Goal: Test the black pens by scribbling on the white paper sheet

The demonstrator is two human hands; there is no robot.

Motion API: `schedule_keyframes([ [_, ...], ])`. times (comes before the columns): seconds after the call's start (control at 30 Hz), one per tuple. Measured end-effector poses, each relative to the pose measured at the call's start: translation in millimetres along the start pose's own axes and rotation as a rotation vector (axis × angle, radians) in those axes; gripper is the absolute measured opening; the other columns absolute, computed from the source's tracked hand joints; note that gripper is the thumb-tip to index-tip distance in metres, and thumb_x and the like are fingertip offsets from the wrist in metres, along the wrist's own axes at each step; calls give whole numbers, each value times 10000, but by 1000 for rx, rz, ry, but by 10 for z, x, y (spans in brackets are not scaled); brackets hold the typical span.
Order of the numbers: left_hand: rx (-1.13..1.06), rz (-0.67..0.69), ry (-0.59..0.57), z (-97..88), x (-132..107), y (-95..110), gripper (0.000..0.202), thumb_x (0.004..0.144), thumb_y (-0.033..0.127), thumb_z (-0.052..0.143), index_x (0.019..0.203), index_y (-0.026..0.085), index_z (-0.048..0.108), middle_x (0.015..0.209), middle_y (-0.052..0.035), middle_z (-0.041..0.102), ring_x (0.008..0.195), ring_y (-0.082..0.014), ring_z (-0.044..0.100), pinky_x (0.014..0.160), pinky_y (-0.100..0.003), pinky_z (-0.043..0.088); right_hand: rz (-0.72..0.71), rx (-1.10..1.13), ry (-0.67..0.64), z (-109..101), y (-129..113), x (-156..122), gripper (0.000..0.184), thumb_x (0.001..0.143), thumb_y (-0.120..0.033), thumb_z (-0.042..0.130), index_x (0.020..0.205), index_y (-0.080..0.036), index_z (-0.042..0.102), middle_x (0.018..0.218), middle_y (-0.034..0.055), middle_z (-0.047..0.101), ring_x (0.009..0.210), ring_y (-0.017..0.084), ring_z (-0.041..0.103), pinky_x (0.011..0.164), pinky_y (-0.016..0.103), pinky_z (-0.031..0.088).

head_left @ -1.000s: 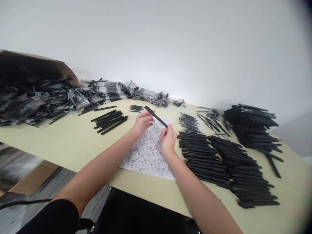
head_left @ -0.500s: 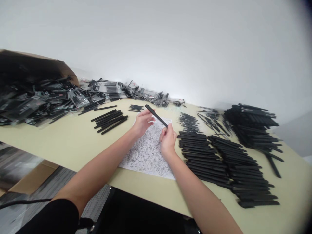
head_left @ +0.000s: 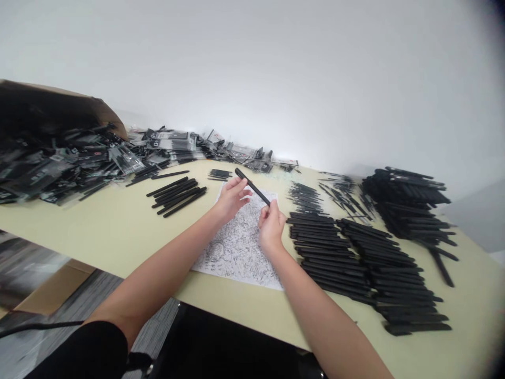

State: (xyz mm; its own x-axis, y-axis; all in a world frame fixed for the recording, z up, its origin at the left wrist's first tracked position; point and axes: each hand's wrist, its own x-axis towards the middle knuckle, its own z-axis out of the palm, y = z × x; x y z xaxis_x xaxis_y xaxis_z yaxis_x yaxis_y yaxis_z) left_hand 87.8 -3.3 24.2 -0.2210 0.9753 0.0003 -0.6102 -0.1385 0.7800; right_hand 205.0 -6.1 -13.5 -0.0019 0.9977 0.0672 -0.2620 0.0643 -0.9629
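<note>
A slim black stick [head_left: 252,186] is held between both hands above a white sheet printed with fine black patterns [head_left: 236,247]. My left hand [head_left: 231,199] pinches its far upper end. My right hand [head_left: 271,225] pinches its near lower end. The stick slants from upper left down to the right and is lifted off the sheet. Both hands have fingers closed on it.
The yellowish table [head_left: 118,231] carries a small group of black sticks [head_left: 177,196] at left. Dense rows of black sticks [head_left: 355,263] and a taller stack [head_left: 410,202] lie at right. Packaged items [head_left: 98,158] spill from a cardboard box [head_left: 51,105] at back left. Thin black pieces [head_left: 305,196] lie behind the rows.
Nearly nothing differs; the stick's upper end has shifted slightly and my left fingers have adjusted a little on it.
</note>
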Motion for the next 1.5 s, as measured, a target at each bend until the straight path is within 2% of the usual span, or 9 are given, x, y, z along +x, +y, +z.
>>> schedule_keyframes([
  [0.1,-5,-12,47,-13,22,-15,424,551,370,883,708,184,535,743,47,582,636,-84,577,610,-227,406,-27,-32,-17,-6,7,-11,548,889,-630,381,519,-226,399,422,-75,272,403,97,257,438,273,198],
  [0.23,-6,-17,56,-28,40,-23,448,550,380,884,681,183,505,709,51,563,626,-86,568,602,-231,395,-71,-80,-35,-15,8,-25,550,898,-632,376,529,-225,403,436,-73,274,421,99,255,455,273,211],
  [0.53,-13,-15,85,-37,37,-5,434,536,410,885,748,179,584,745,31,582,634,-96,554,590,-243,386,-294,-249,-110,-22,-92,-89,397,874,-469,501,597,-230,347,535,-75,275,534,104,280,524,251,256],
  [0.7,-16,-3,89,-35,39,1,411,567,417,871,758,180,594,763,19,597,639,-97,550,589,-248,393,-311,-269,-153,-30,-96,-111,404,880,-507,497,614,-226,380,541,-69,305,547,111,305,538,252,270],
  [0.9,-13,2,76,-33,36,-5,404,574,413,869,748,182,588,778,12,608,637,-96,541,601,-249,395,-334,-255,-136,-41,-80,-93,461,929,-534,399,599,-214,439,545,-53,368,537,116,339,570,268,294],
  [1.1,-24,-1,83,-23,31,5,415,572,419,866,751,178,579,761,18,597,635,-97,542,600,-252,391,-333,-272,-111,-34,-79,-97,372,883,-452,515,615,-220,402,554,-74,296,534,105,282,540,254,257],
  [1.27,-31,-10,131,-31,41,7,426,565,413,870,736,178,558,730,26,587,622,-95,545,592,-249,385,-334,-274,-86,-24,-78,-101,276,835,-431,590,703,-212,488,563,-87,277,522,100,280,519,246,247],
  [1.37,-19,-11,131,-39,48,-2,412,587,414,860,728,179,552,724,24,588,618,-95,544,588,-249,379,-336,-262,-98,-28,-88,-105,326,842,-470,579,673,-215,467,561,-80,294,533,104,290,532,248,264],
  [1.5,-11,-11,117,-48,55,-16,403,597,419,855,735,180,560,753,16,602,615,-93,540,590,-252,384,-324,-247,-134,-40,-102,-112,435,904,-512,464,590,-211,451,534,-57,352,538,113,331,550,258,292],
])
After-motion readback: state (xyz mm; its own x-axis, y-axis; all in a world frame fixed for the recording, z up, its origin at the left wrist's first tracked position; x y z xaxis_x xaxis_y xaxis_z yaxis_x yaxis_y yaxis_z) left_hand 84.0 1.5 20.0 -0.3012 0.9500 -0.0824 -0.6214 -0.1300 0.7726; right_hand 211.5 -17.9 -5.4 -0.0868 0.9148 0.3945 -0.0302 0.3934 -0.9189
